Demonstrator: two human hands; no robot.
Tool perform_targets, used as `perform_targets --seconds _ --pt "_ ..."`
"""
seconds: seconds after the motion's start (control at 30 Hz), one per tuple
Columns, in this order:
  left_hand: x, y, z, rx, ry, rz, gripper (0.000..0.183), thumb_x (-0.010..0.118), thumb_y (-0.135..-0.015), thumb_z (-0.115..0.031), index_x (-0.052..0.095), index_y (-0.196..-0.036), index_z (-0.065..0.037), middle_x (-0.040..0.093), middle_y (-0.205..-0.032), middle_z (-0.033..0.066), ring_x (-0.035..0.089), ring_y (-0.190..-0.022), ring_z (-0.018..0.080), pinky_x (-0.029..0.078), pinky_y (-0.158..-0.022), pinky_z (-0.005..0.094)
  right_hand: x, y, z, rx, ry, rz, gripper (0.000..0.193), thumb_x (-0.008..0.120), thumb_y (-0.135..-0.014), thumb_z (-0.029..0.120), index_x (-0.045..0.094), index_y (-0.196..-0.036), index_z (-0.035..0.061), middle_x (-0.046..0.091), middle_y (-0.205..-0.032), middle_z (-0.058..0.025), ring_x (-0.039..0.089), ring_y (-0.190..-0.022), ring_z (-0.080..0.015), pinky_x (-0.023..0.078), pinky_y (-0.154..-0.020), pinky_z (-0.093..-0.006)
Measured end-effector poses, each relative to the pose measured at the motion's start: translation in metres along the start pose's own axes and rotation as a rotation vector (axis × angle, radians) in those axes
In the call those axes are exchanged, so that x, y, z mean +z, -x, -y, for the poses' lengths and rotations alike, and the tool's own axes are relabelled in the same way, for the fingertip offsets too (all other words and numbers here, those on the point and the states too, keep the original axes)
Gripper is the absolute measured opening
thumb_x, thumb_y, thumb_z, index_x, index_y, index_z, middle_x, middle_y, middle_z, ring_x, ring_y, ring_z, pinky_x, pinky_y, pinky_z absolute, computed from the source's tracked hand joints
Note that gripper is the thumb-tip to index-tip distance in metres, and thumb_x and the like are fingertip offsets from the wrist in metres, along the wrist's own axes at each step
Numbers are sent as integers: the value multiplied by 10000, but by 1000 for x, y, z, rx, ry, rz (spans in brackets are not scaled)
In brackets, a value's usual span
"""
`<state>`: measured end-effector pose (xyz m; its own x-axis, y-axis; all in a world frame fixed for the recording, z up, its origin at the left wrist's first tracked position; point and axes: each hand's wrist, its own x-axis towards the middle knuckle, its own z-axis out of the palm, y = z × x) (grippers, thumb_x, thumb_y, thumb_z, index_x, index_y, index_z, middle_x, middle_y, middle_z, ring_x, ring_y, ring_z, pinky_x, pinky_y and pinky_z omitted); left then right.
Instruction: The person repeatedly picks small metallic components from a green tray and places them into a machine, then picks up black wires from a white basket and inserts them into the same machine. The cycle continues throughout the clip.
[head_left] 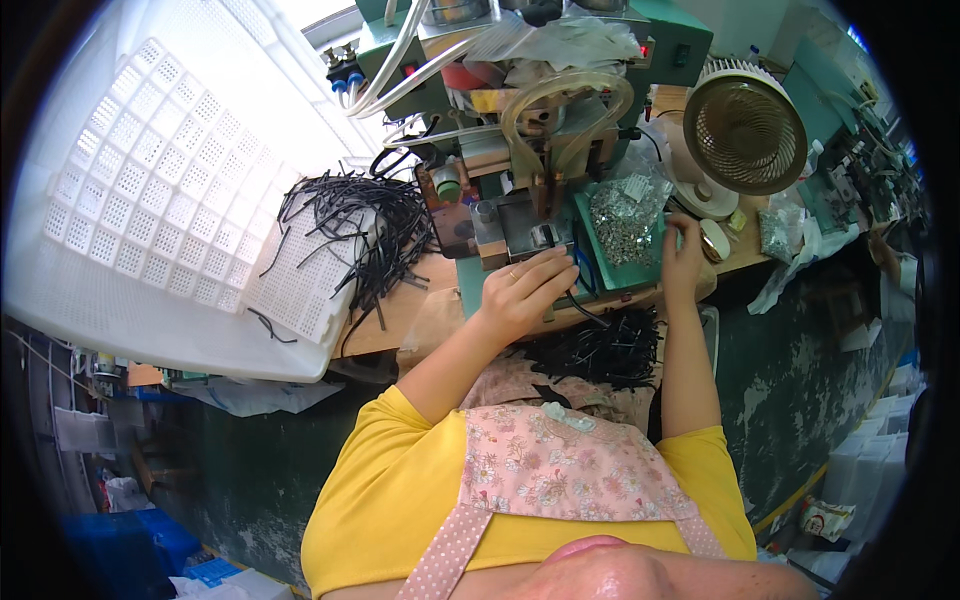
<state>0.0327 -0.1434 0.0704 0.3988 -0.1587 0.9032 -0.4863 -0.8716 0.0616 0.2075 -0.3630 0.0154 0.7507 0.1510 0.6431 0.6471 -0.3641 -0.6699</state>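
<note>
My left hand [525, 290] lies at the front of a bench press machine [540, 185], its fingers closed together beside the small metal work spot. A thin black strip [588, 310] comes out from under those fingertips and hangs toward my lap. At the right edge of a green tray [612, 281] is my right hand [682, 245], with its fingers curled in. Whatever those fingers hold, if anything, is too small to make out. Small shiny metal pieces [625, 225] are heaped in the tray, partly on clear plastic.
Loose black strips [360, 230] pile up on the bench at left, against a large white perforated basket [150, 180]. More black strips [600, 350] lie over my lap. A round fan [745, 130], a tape roll [705, 195] and a bag of metal parts [780, 230] stand at right.
</note>
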Motion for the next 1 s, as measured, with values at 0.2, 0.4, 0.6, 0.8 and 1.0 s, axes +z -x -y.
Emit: perform_targets --seconds 0.2,0.4,0.6,0.8,1.0 --pt "5 6 3 17 0 -51 223 731 -696 -76 677 -912 -63 668 -888 57 685 -897 224 558 -650 275 4 21 -12 -95 454 287 178 581 -871 42 584 -1048 19 597 -1005 -176 576 -953 -363 466 -782 -398" --pt "3 5 -1 -28 61 -44 235 681 -726 -38 668 -961 -51 660 -980 79 669 -957 246 555 -688 290 29 29 -12 25 383 257 198 617 -854 57 594 -1050 63 592 -1004 -134 571 -950 -322 407 -825 -434" --pt "-8 17 -5 -142 57 10 377 688 -743 -27 619 -1112 -65 627 -1096 99 615 -1067 269 494 -905 381 41 13 -2 -260 358 162 156 610 -839 -7 622 -990 31 581 -1013 -141 585 -907 -342 465 -752 -417" --pt "-76 73 112 -541 -483 25 210 628 -884 -190 608 -1082 -122 646 -1062 51 611 -1003 215 343 -1037 444 50 24 -4 -165 222 65 194 628 -877 38 635 -1071 51 550 -1179 -154 601 -1003 -315 522 -777 -356" --pt "-153 130 220 -806 -947 840 182 517 -852 -90 664 -946 -138 668 -994 35 620 -1005 204 306 -1054 489 48 23 -5 -261 356 65 145 656 -852 61 637 -994 81 611 -1066 -93 584 -960 -276 406 -852 -403"
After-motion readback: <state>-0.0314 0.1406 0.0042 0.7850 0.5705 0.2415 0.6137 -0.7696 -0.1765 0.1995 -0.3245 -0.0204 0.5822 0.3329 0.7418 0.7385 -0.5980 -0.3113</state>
